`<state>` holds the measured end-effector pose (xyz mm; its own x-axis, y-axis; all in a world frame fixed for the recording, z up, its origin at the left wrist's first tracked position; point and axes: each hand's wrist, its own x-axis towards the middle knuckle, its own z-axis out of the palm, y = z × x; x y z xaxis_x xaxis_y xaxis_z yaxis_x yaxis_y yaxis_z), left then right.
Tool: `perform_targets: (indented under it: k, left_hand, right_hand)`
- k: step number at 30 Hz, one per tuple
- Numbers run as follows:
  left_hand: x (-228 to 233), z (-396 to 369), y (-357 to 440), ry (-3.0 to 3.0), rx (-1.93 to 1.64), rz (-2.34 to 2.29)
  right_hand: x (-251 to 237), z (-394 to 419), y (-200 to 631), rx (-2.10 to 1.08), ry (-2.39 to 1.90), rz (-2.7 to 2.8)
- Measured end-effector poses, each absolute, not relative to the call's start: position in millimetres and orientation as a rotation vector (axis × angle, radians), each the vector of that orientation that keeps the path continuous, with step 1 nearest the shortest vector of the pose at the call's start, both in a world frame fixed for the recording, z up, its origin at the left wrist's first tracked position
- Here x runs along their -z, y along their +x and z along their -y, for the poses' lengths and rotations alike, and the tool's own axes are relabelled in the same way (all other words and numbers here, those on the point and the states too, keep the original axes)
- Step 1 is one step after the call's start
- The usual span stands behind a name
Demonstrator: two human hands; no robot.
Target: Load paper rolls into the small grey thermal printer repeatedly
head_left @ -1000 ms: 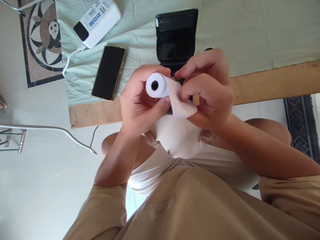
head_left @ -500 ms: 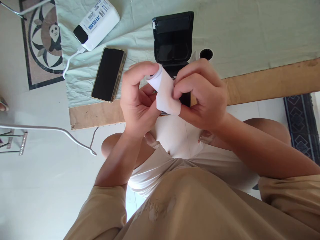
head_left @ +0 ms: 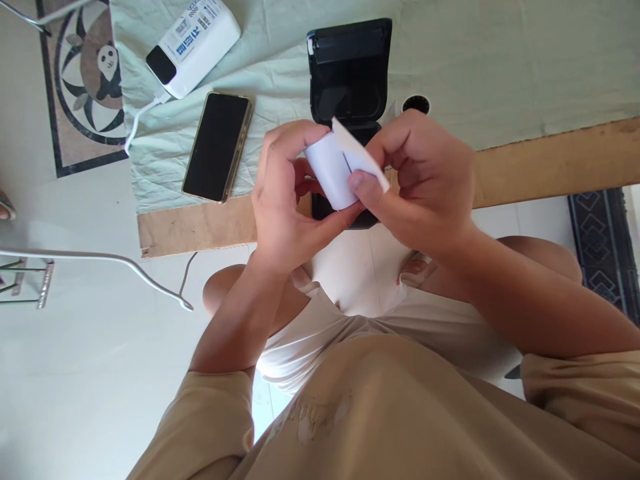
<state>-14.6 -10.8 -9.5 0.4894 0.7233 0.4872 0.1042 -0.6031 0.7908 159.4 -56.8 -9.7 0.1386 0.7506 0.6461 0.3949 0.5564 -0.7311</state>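
Both hands hold a small white paper roll in front of my chest. My left hand grips the roll's body with thumb and fingers around it. My right hand pinches the roll's loose end, which stands out as a flat flap. Just beyond the hands, a black printer with its lid up lies on a pale green cloth; its near part is hidden behind the hands.
On the cloth lie a dark phone, a white power bank with a white cable, and a small black-cored ring. The cloth covers a wooden board. A metal wire stand sits on the white floor at left.
The roll has been turned from end-on to sideways. The loose end, earlier draped down over my right fingers, now sticks up as a flap between my thumbs.
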Motion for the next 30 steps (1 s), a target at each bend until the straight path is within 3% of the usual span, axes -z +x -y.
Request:
perform_targets:
  k: [10, 15, 17, 18, 20, 25, 30]
  left_hand:
    - [55.7, -29.9, 6.8, 2.112, -1.727, -0.43]
    - [38.0, -19.7, -0.1, 2.213, -1.875, -0.377]
    - [26.5, -5.6, -6.5, 2.221, -1.639, -0.593]
    - [24.2, -0.1, -9.1, 2.223, -1.334, -0.73]
    - [30.5, 2.8, -11.4, 2.159, -1.262, -0.741]
    - [69.1, -18.6, -4.4, 2.165, -1.5, -0.554]
    - [30.4, 3.5, 1.9, 2.05, -0.986, -0.763]
  right_hand:
    - [10.2, 57.9, 158.1, -0.082, -0.987, 1.578]
    - [15.7, 56.6, 153.5, 0.028, -0.945, 1.698]
    - [17.1, 55.9, 154.5, 0.009, -0.9, 1.734]
    - [17.1, 55.7, 155.3, -0.013, -0.881, 1.741]
    - [16.6, 55.5, 157.1, -0.057, -0.88, 1.734]
    - [17.0, 56.0, 156.8, -0.078, -0.983, 1.632]
    - [21.0, 55.9, 157.3, -0.398, -1.024, 1.571]
